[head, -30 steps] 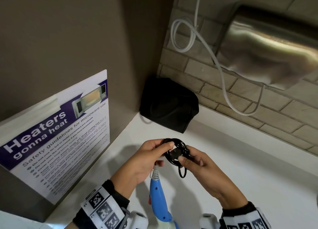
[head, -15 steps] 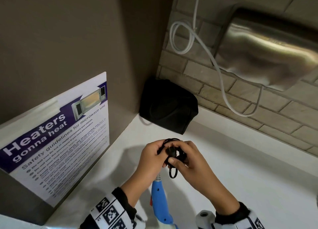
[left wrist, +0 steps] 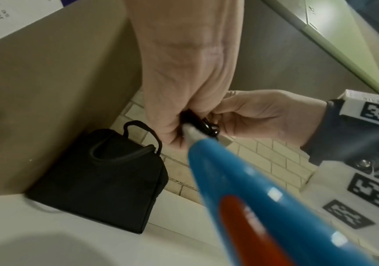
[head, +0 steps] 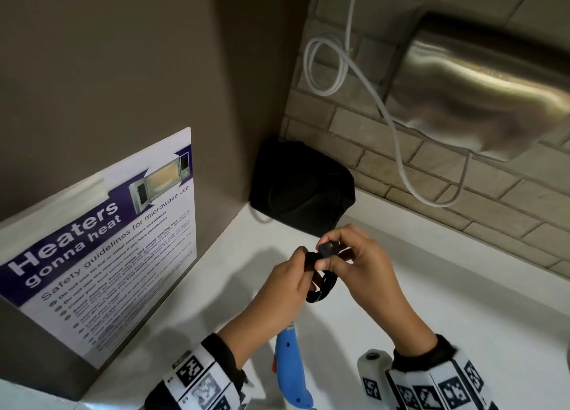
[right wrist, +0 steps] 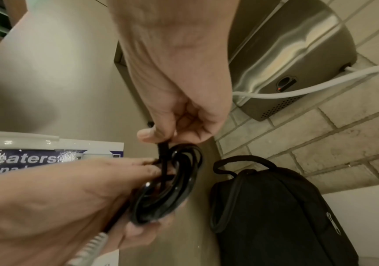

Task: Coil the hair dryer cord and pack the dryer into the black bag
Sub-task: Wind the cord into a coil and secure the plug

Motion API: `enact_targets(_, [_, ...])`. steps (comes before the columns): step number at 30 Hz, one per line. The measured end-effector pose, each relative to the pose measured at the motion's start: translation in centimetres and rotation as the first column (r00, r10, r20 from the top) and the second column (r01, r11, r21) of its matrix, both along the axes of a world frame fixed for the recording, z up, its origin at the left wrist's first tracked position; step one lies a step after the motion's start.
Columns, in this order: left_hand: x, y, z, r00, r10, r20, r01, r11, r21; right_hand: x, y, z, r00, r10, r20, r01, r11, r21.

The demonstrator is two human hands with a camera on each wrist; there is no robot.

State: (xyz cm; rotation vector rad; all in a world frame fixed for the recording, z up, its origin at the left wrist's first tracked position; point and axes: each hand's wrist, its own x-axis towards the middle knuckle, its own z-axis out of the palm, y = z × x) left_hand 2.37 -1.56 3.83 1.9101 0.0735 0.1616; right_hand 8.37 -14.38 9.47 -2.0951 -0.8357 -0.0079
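Observation:
A black cord (head: 324, 288) is wound into a small coil (right wrist: 168, 187) above the white counter. My left hand (head: 290, 280) grips the coil from the left. My right hand (head: 348, 255) pinches the plug end (head: 328, 249) of the cord at the top of the coil. The blue hair dryer (head: 290, 369) hangs below my left hand by its grey strain relief (left wrist: 193, 133), with an orange switch (left wrist: 247, 225) on its handle. The black bag (head: 300, 189) stands zipped in the counter's back corner, beyond both hands.
A steel hand dryer (head: 481, 92) with a white cable (head: 394, 126) is mounted on the brick wall at the right. A microwave safety poster (head: 101, 243) leans against the grey wall at the left. A white basin (left wrist: 35, 248) curves below the bag.
Both hands rose a little toward the bag with the coil. My right hand shifted from the coil's side to pinch the plug end at the top.

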Motion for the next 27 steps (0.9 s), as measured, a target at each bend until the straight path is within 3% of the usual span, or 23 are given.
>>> enact_targets(6, [0.3, 0.3, -0.4, 0.999, -0.028, 0.038, 0.024, 0.994, 0.102, 1.1, 0.6, 0.7, 0.98, -0.043, -0.192, 0.085, 0.972, 0.217])
enact_targets(12, [0.1, 0.3, -0.7, 0.997, -0.062, 0.036, 0.065, 0.994, -0.089, 2.2, 0.8, -0.7, 0.878, -0.021, -0.478, 0.234, 0.891, 0.39])
enact_targets(16, [-0.4, 0.0, -0.5, 0.998, 0.002, 0.06, 0.012, 0.972, -0.236, 1.8, 0.8, -1.2, 0.879, 0.018, -0.477, 0.209, 0.884, 0.418])
enact_targets(18, [-0.4, 0.0, -0.2, 0.996, -0.02, 0.081, 0.035, 0.982, -0.184, 1.5, 0.8, -1.5, 0.869, 0.036, -0.494, 0.217, 0.869, 0.445])
enact_targets(21, [-0.3, -0.5, 0.2, 0.995, -0.026, 0.091, 0.031, 0.998, -0.053, 0.6, 1.0, -1.5, 0.879, 0.097, -0.466, 0.138, 0.885, 0.444])
enact_targets(24, [-0.1, -0.7, 0.3, 0.992, 0.074, 0.102, -0.067, 0.995, -0.07, -0.3, 1.3, -1.5, 0.909, 0.114, -0.401, 0.041, 0.933, 0.358])
enact_targets(25, [-0.1, -0.7, 0.3, 0.99, 0.1, 0.103, -0.088, 0.989, -0.117, -0.5, 1.2, -1.7, 0.888, 0.134, -0.439, 0.015, 0.947, 0.32])
enact_targets(27, [-0.2, -0.7, 0.6, 0.983, 0.15, 0.101, -0.128, 0.973, -0.193, -0.7, 0.9, -2.0, 0.778, 0.172, -0.604, -0.024, 0.969, 0.244])
